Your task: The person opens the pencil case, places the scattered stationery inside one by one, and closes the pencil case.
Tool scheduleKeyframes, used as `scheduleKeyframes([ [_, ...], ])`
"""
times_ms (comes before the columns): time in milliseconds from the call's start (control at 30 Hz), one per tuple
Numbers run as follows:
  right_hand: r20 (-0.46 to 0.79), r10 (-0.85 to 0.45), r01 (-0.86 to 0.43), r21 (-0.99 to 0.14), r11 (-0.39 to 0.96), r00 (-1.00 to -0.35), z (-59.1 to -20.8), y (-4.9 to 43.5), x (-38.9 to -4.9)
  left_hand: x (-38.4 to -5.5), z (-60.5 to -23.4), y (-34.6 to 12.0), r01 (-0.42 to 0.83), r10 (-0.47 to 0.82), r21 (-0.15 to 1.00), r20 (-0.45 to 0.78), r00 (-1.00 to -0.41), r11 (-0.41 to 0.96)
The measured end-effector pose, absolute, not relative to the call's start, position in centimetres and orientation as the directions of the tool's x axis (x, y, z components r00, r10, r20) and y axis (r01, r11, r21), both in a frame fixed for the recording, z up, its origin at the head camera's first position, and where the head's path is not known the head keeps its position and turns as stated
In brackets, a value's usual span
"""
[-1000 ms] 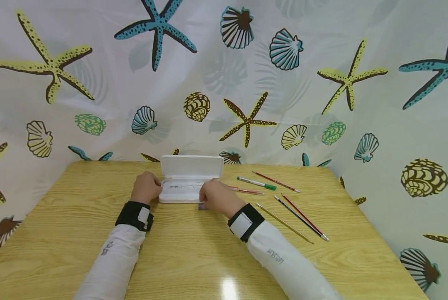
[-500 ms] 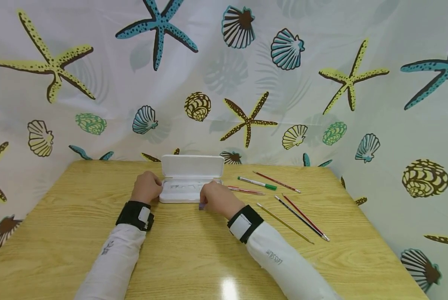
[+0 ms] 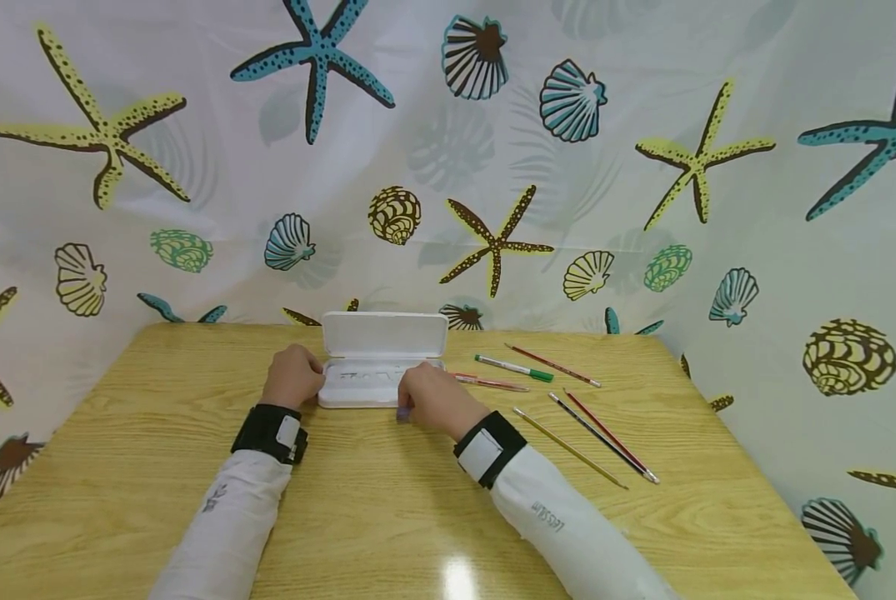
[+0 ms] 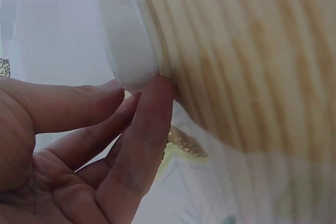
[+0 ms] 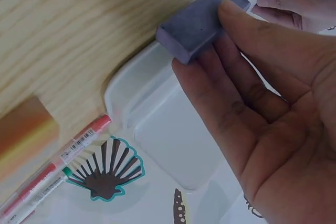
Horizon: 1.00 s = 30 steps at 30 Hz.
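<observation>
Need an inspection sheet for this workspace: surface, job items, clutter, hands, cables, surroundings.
Surface: light wood-grain tabletop, glare spot at front.
Job's things: white rectangular plastic case, lid open; purple rectangular block, in front of the case in the head view.
Clutter: right of the case, a green-capped white marker, slim red plastic pen, far red pencil, yellow pencil, dark blue pencil beside a near red pencil.
Hands: left hand pinches the case's left end; right hand holds the block.
Cables: nothing seen.
Surroundings: white starfish-and-shell printed sheet behind.
</observation>
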State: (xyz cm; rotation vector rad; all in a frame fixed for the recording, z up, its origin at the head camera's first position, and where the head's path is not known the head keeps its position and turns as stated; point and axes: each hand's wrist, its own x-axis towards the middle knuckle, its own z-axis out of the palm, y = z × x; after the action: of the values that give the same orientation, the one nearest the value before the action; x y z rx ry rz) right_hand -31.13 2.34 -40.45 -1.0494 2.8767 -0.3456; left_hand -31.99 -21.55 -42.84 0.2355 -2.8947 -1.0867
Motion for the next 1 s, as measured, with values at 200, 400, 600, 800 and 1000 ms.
scheduleKeyframes([
  [200,0.057,-0.648,-0.644,-0.209,0.736,-0.759,-39.4,2.3,-31.3,-32.1,-42.9,-21.6,-0.132,-0.161,0.652,-0.015,-0.987,0.746],
  [400,0.065,-0.629,-0.625,-0.224,0.748,-0.775,-39.0,2.0,-31.6,-32.2,-43.1,-21.7,-0.121,-0.156,0.647,-0.003,-0.988,0.752],
  [600,0.108,-0.620,-0.626,-0.235,0.744,-0.777,-39.0,1.3,-31.8,-32.2,-43.1,-21.7,-0.116,-0.155,0.656,0.002,-0.988,0.746],
  [800,0.148,-0.623,-0.640,-0.211,0.739,-0.768,-39.2,0.5,-32.1,-32.1,-43.0,-21.7,-0.091,-0.146,0.642,0.032,-0.989,0.761],
  [1000,0.143,-0.645,-0.661,-0.171,0.731,-0.750,-39.6,-0.2,-32.5,-32.1,-43.0,-21.6,-0.091,-0.146,0.632,0.035,-0.989,0.770],
])
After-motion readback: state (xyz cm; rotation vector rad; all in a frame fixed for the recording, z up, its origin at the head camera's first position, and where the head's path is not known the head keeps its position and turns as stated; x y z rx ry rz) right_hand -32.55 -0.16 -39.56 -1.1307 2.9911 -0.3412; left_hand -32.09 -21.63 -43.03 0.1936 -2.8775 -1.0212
